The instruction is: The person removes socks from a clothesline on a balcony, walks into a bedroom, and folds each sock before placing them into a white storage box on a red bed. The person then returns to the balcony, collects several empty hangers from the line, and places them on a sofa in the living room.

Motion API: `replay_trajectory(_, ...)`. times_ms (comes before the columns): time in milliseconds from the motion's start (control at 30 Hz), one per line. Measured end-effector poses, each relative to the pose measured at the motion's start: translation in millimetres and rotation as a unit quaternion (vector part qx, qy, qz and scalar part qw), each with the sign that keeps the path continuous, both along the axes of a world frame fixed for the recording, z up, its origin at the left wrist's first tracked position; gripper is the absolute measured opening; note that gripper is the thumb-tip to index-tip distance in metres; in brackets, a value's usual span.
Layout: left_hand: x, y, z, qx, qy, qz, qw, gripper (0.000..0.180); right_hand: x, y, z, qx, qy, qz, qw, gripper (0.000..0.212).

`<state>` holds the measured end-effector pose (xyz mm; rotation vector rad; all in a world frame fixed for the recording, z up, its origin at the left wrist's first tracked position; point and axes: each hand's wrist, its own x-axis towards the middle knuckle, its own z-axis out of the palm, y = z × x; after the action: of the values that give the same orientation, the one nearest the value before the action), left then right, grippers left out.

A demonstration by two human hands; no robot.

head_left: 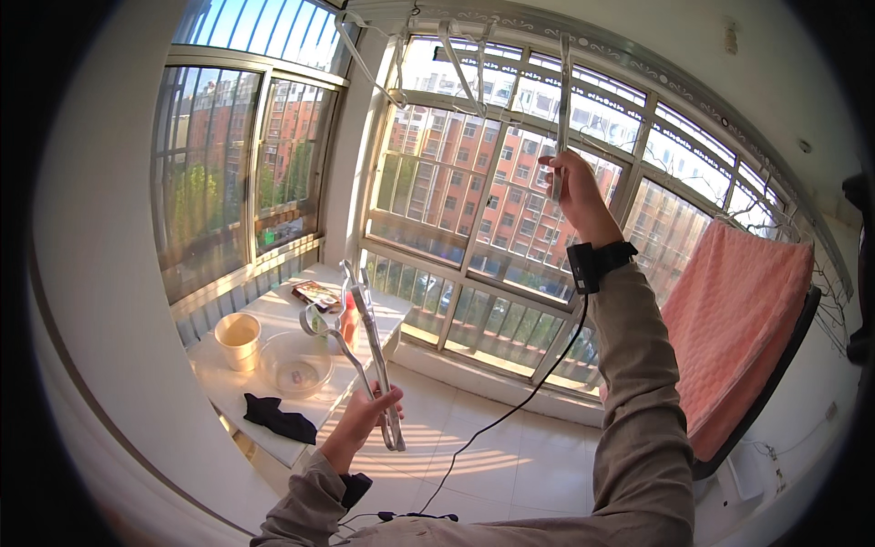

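Low in front of me, my left hand (369, 417) is closed around a small bunch of grey clothes hangers (371, 333), their hook ends pointing up and away. My right hand (576, 187) is raised high toward the window. Its fingers grip the lower end of another pale hanger (563, 96), seen edge-on, which reaches up to the drying rail (638, 55). More hangers (463, 68) hang from the rail to the left of it. Below and left of my left hand, a black cloth (278, 419) lies on the edge of the white table (387, 314).
On the table stand a cream cup (239, 342) and a clear bowl (296, 365), with a reddish bottle (349, 319) behind the hangers. A pink quilted cloth (747, 319) hangs at right. A black cable (506, 415) runs from my right wrist. Barred windows (437, 173) enclose the room.
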<state>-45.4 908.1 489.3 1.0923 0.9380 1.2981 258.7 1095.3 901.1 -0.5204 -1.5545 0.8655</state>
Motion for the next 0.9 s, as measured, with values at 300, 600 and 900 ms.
replay_trajectory(300,26.9,15.9,45.0,0.084,-0.015,0.015,0.996,0.053,-70.3,-101.3,-317.8,-0.173,-0.123,0.12,0.97,0.055)
replay_trajectory(600,23.9,34.1,14.6,0.118,-0.056,0.058,0.99,0.034,-103.0,-118.4,-391.3,-0.168,-0.224,0.203,0.938,0.069)
replay_trajectory(900,-18.1,27.3,2.1,0.052,-0.172,0.1,0.979,0.025,-124.9,-92.5,-304.2,-0.087,-0.566,0.275,0.773,0.112)
